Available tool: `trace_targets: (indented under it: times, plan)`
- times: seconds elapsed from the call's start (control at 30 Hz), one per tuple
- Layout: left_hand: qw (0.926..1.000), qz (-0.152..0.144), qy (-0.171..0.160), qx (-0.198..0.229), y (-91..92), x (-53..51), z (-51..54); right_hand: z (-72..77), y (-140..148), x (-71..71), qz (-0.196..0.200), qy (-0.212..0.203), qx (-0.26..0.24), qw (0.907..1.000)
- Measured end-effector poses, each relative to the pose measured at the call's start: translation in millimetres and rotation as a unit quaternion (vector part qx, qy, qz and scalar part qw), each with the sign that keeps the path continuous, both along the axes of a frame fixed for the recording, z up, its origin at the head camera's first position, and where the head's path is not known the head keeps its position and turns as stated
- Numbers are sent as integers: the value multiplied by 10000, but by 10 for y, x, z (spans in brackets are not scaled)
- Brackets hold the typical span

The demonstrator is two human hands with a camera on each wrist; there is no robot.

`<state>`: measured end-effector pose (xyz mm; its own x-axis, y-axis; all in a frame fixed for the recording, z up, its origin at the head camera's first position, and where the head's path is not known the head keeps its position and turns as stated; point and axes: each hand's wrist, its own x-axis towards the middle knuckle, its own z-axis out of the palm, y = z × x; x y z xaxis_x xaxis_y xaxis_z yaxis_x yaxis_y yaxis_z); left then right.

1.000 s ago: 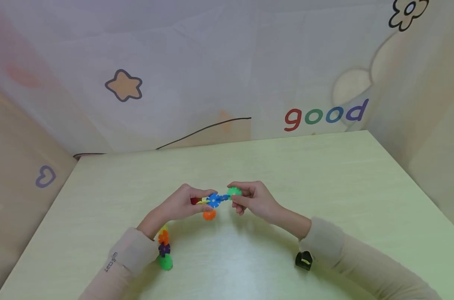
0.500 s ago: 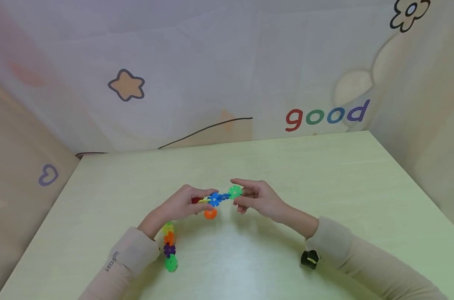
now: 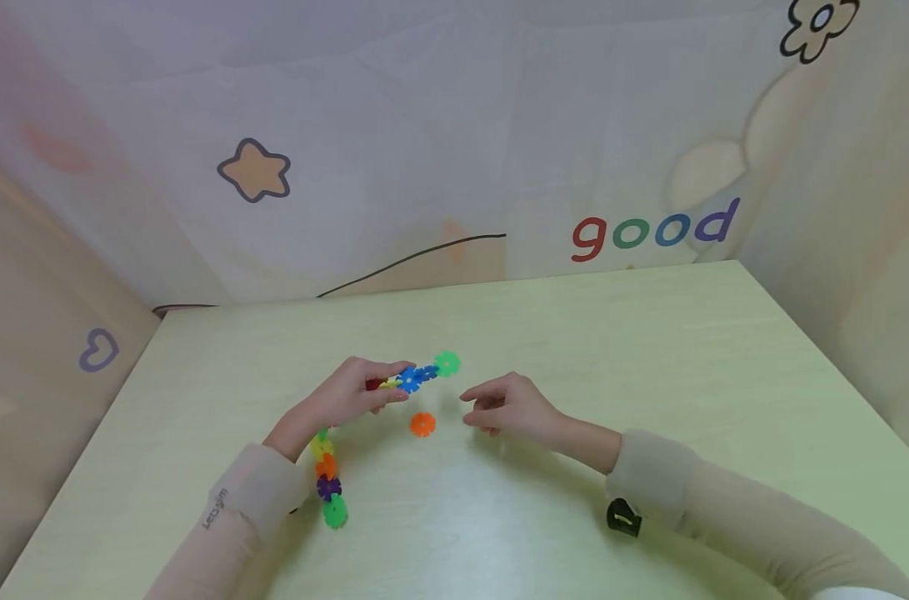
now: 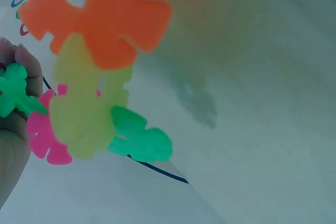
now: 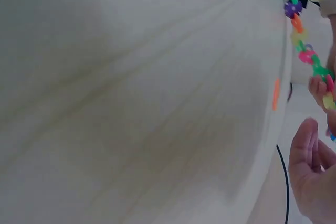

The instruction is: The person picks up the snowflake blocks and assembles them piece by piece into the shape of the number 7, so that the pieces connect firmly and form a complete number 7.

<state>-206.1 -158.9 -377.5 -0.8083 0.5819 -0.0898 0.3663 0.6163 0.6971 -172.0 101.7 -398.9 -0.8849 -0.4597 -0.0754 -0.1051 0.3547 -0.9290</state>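
My left hand (image 3: pixel 345 392) pinches a chain of interlocking flower-shaped plastic discs (image 3: pixel 411 380) between thumb and fingers, above the table. Blue discs and a green end disc (image 3: pixel 447 363) stick out to the right of the fingertips. The chain's other stretch hangs below the wrist, with yellow, orange, purple (image 3: pixel 329 487) and green discs. In the left wrist view, yellow (image 4: pixel 84 114) and pink discs (image 4: pixel 47 135) of it show close up. A loose orange disc (image 3: pixel 422 424) lies on the table between the hands. My right hand (image 3: pixel 516 410) holds nothing, its fingers loosely bent, right of that disc.
The pale wooden table (image 3: pixel 611 333) is bounded by a printed cloth backdrop (image 3: pixel 394 150) at the back and sides. A black strap-like device (image 3: pixel 623 518) is at the right wrist, under the sleeve cuff (image 3: pixel 652 462).
My right hand has let go of the green end disc and moved down and away from it. My left hand has shifted up and left with the chain, leaving the orange disc in fuller view.
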Motion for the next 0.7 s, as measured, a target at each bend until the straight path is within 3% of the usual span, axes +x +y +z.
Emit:
trace_targets:
  times: [0.17,0.3,0.5,0.7]
  plan:
    - [9998,137,-132,15,-14,-60,8,-46,-161,-24,-194,221,735,9969]
    - [9998,131,-168,67,-21,-95,-1,-102,-302,-45,-25,579,1229,9907]
    - [9997,150,-149,117,-20,-117,6,-183,-445,-77,186,1065,1577,9815]
    - [9995,180,-227,119,-2,-132,13,-205,-506,-100,227,1158,1992,9728]
